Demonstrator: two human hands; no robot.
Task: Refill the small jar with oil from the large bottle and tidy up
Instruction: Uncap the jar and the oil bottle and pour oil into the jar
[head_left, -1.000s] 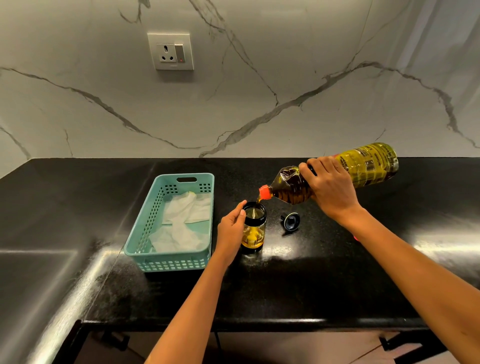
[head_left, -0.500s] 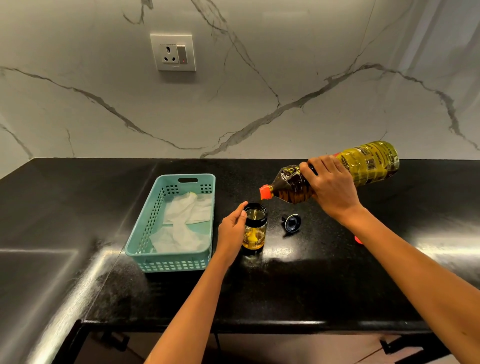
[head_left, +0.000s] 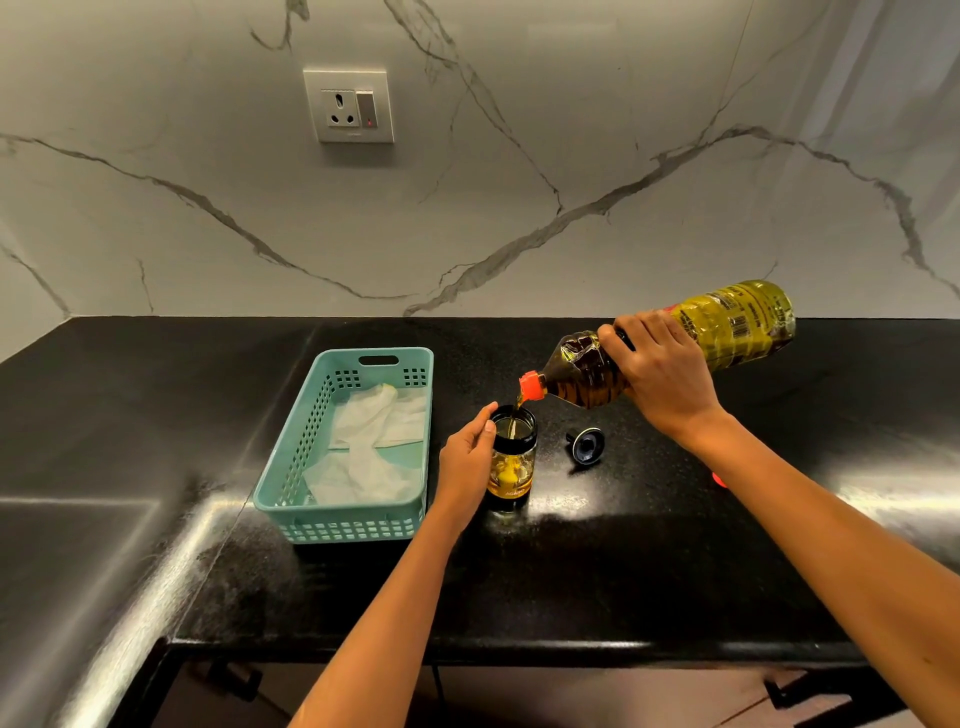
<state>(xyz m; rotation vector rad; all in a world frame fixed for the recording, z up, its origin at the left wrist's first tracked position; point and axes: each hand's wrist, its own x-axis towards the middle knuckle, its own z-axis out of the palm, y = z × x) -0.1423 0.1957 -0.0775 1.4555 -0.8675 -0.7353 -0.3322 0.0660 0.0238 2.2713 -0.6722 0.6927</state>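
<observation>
A small glass jar (head_left: 513, 470) with a black collar stands upright on the black counter (head_left: 571, 582), partly filled with yellow oil. My left hand (head_left: 465, 460) grips its left side. My right hand (head_left: 662, 382) holds the large oil bottle (head_left: 727, 325) tilted down to the left. Its orange neck (head_left: 531, 387) hangs just above the jar's mouth, and a thin stream of oil runs into the jar. The jar's black lid (head_left: 587, 445) lies on the counter to the right of the jar.
A teal plastic basket (head_left: 343, 519) with white cloths (head_left: 374, 447) inside sits left of the jar. A small red thing (head_left: 719, 479) peeks out behind my right forearm. A marble wall with a socket (head_left: 349, 105) backs the counter.
The bottle's neck has dipped lower over the jar, and oil flows again after a short pause half a second ago. My left hand has stayed on the jar.
</observation>
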